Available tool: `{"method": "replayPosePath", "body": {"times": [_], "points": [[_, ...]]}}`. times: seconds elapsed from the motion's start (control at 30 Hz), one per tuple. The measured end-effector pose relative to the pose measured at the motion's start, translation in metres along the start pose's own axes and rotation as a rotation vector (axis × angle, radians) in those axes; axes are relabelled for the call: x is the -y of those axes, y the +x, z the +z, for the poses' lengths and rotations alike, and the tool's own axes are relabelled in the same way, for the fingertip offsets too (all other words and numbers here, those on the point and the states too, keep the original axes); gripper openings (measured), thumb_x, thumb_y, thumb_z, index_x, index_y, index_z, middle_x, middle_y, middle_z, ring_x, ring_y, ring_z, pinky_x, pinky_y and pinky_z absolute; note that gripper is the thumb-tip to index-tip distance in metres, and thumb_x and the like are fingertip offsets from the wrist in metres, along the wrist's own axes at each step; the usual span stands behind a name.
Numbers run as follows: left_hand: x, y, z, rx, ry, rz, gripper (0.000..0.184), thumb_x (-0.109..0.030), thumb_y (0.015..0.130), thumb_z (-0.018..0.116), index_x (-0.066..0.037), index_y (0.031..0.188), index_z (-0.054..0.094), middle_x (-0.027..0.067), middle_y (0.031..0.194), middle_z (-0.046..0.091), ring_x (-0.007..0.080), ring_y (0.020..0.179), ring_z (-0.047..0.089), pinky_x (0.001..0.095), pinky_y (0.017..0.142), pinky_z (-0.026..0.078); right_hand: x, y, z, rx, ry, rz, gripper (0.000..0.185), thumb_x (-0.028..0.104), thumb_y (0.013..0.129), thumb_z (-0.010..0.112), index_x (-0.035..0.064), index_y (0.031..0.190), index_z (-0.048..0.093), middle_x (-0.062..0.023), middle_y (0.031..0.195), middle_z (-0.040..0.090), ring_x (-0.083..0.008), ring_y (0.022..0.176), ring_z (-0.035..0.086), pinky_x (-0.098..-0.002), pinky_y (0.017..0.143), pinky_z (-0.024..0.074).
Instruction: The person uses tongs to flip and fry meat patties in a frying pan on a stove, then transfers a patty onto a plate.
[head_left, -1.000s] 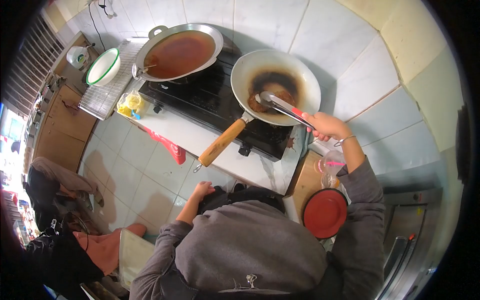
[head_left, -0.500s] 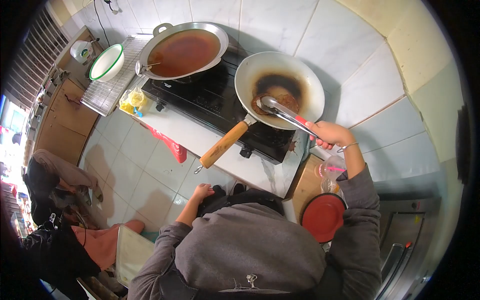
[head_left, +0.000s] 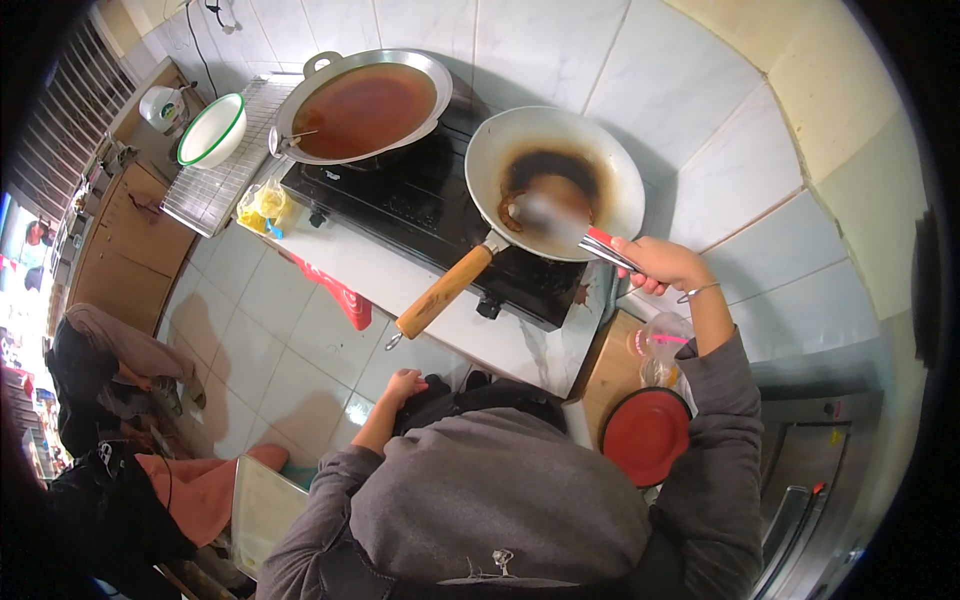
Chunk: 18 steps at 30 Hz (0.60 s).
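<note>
My right hand [head_left: 660,263] is closed around metal tongs with a red grip [head_left: 600,242], held over a white frying pan [head_left: 620,170]. Motion smears the tong tips. Beneath them lies a browned, flat piece of food [head_left: 512,214], partly hidden and blurred, in the stained middle of the pan. The pan's wooden handle [head_left: 447,290] points toward me and sticks out past the counter. My left hand [head_left: 404,386] hangs low by my waist with its fingers curled in, and nothing shows in it.
A wide metal wok [head_left: 440,88] of reddish-brown liquid sits on the black stove [head_left: 380,200]. Left of it are a wire rack [head_left: 200,195], a green-rimmed bowl [head_left: 213,130] and a yellow plastic bag [head_left: 265,207]. A red plate [head_left: 647,437] lies at right. Other people sit at left.
The tongs' tips have blurred with motion over the food, and the arms look closer together. My right hand stays in nearly the same place. My left hand has hardly moved.
</note>
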<state>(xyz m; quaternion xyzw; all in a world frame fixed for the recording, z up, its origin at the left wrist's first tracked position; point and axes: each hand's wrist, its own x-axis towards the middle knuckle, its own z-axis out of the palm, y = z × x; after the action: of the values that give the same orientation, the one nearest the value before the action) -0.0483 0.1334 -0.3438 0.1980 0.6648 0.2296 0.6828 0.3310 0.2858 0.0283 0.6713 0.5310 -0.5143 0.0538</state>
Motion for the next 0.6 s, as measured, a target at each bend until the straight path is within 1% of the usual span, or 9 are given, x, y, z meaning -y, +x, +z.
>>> {"method": "replayPosePath", "body": {"times": [0.07,0.27,0.37,0.47,0.57,0.6], "points": [[0.001,-0.003,0.001,-0.016,-0.031,-0.012,0.031,-0.018,0.081,0.046,0.006,0.101,0.046,0.0152,0.087,0.055,0.0202,0.069,0.059,0.0253,0.059,0.049,0.0,-0.001,0.001,0.034,-0.018,0.009,0.052,0.052,0.083,0.032,0.0028,0.073,0.047,-0.0015,0.053,0.041,-0.0075,0.039,0.034,-0.0205,0.034,0.0294],[0.005,-0.002,-0.001,-0.024,-0.055,-0.012,0.032,-0.019,0.081,0.046,0.005,0.102,0.046,0.0145,0.088,0.055,0.0194,0.07,0.06,0.0243,0.056,0.047,-0.001,0.002,0.008,0.016,-0.063,0.064,0.051,0.051,0.083,0.034,0.0025,0.074,0.048,-0.0008,0.052,0.041,-0.0076,0.038,0.034,-0.0208,0.034,0.0298],[0.005,0.001,-0.002,-0.018,-0.055,-0.006,0.032,-0.02,0.081,0.046,0.004,0.102,0.046,0.0143,0.088,0.055,0.0192,0.071,0.06,0.0241,0.056,0.047,-0.003,0.002,0.007,-0.007,0.001,0.02,0.051,0.051,0.082,0.037,0.0017,0.073,0.048,-0.0023,0.053,0.044,-0.009,0.039,0.038,-0.0217,0.035,0.0324],[0.006,0.006,-0.005,-0.004,-0.06,0.006,0.031,-0.019,0.081,0.046,0.004,0.102,0.046,0.0145,0.088,0.055,0.0198,0.071,0.06,0.0247,0.057,0.048,-0.003,-0.013,0.008,-0.038,0.258,-0.07,0.049,0.049,0.083,0.037,0.003,0.072,0.049,0.0004,0.051,0.042,-0.0073,0.038,0.036,-0.0211,0.034,0.0319],[0.005,0.008,-0.008,-0.001,-0.081,0.0,0.031,-0.018,0.081,0.047,0.005,0.101,0.046,0.0151,0.086,0.054,0.0211,0.07,0.059,0.026,0.058,0.049,-0.015,-0.018,0.0,-0.152,0.105,-0.224,0.045,0.045,0.083,0.042,0.0018,0.073,0.05,-0.0004,0.053,0.043,-0.0084,0.04,0.038,-0.0216,0.036,0.0333],[0.001,0.005,-0.007,0.0,-0.088,-0.005,0.031,-0.018,0.08,0.047,0.005,0.101,0.046,0.0154,0.086,0.054,0.0216,0.07,0.059,0.0265,0.059,0.049,-0.019,-0.02,-0.001,-0.194,0.012,-0.214,0.046,0.046,0.082,0.044,0.0016,0.073,0.051,-0.0013,0.054,0.045,-0.0094,0.04,0.04,-0.0229,0.037,0.0344]]}}
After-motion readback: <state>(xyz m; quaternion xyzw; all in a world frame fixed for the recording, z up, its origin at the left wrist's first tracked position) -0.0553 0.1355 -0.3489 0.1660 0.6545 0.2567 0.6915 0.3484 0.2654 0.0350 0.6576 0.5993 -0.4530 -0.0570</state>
